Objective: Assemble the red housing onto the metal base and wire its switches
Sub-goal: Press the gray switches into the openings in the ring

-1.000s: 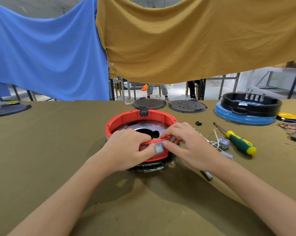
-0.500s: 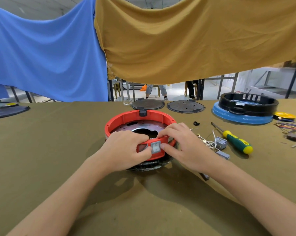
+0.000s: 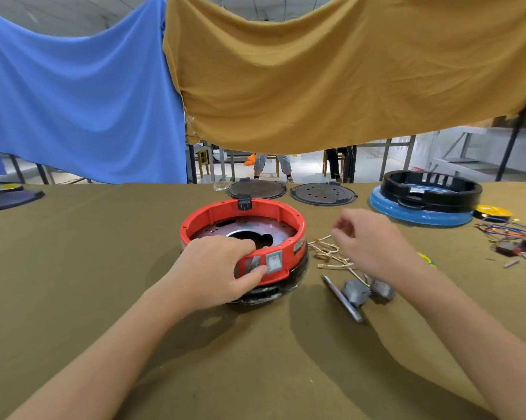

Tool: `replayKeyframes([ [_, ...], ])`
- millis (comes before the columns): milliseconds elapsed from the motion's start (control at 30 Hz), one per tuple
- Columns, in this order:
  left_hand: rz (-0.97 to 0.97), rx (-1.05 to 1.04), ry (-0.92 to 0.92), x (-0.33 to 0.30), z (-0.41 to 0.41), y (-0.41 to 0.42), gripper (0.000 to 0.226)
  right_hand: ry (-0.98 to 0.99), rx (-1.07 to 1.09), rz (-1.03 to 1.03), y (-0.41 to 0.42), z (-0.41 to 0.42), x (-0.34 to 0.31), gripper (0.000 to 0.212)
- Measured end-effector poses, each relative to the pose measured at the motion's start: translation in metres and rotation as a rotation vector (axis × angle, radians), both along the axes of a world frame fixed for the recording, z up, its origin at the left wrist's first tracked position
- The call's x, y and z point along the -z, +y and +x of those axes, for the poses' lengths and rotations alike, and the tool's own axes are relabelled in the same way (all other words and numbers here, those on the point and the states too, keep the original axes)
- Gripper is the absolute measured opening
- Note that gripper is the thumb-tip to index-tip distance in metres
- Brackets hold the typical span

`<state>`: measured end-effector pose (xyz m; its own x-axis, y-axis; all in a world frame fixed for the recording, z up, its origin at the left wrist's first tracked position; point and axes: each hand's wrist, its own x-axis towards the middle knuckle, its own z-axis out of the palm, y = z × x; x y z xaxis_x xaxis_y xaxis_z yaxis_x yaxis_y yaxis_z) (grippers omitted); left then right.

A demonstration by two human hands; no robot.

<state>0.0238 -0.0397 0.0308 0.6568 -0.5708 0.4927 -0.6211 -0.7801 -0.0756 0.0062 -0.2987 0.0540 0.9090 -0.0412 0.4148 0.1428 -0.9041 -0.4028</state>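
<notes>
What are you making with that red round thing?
A person is putting together a small machine. The left hand grips the front of the red housing, which sits on a metal base. One gray switch is fitted in the front wall. The right hand hovers over loose wires beside the housing, fingers curled; whether it holds anything is unclear. More gray switches lie on the table.

Bare cloth (image 3: 74, 268) left of red housing (image 3: 286, 215); right side cluttered, perhaps by wires (image 3: 331, 253).
</notes>
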Motion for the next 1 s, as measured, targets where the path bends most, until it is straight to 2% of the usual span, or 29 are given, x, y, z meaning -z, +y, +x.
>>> replayKeyframes([
  [67,-0.025,0.017,-0.006,0.002,-0.001,-0.003,0.039,0.230,0.140,-0.131,-0.015,-0.003,-0.008,0.017],
  [167,-0.086,0.057,0.034,-0.001,-0.002,-0.004,0.029,0.526,0.173,-0.305,-0.026,-0.011,-0.018,0.028],
  [267,-0.103,0.094,0.077,-0.006,-0.004,0.000,0.020,0.717,0.140,-0.305,-0.032,-0.014,-0.023,0.027],
  [333,-0.075,0.078,0.090,-0.009,-0.005,0.004,0.015,0.761,0.114,-0.223,-0.034,-0.015,-0.024,0.019],
  [433,-0.035,0.055,0.146,-0.009,-0.004,0.006,0.012,0.765,0.087,-0.217,-0.033,-0.017,-0.025,0.014],
  [533,-0.038,0.066,0.174,-0.009,-0.003,0.005,0.016,0.665,0.040,-0.139,-0.034,-0.016,-0.026,0.011],
  [667,-0.070,0.097,0.195,-0.007,-0.001,0.003,0.022,0.380,-0.114,0.245,-0.029,-0.014,-0.022,0.011],
  [733,-0.089,0.114,0.195,-0.005,0.001,0.002,0.018,0.331,-0.247,0.487,-0.017,-0.014,-0.018,0.011],
  [867,-0.143,0.157,0.181,-0.005,0.002,0.002,0.015,0.385,-0.498,0.925,0.010,-0.012,0.000,0.019],
  [1000,-0.225,0.190,0.180,-0.004,0.000,0.001,0.015,0.492,-0.663,1.359,0.026,-0.012,0.013,0.026],
])
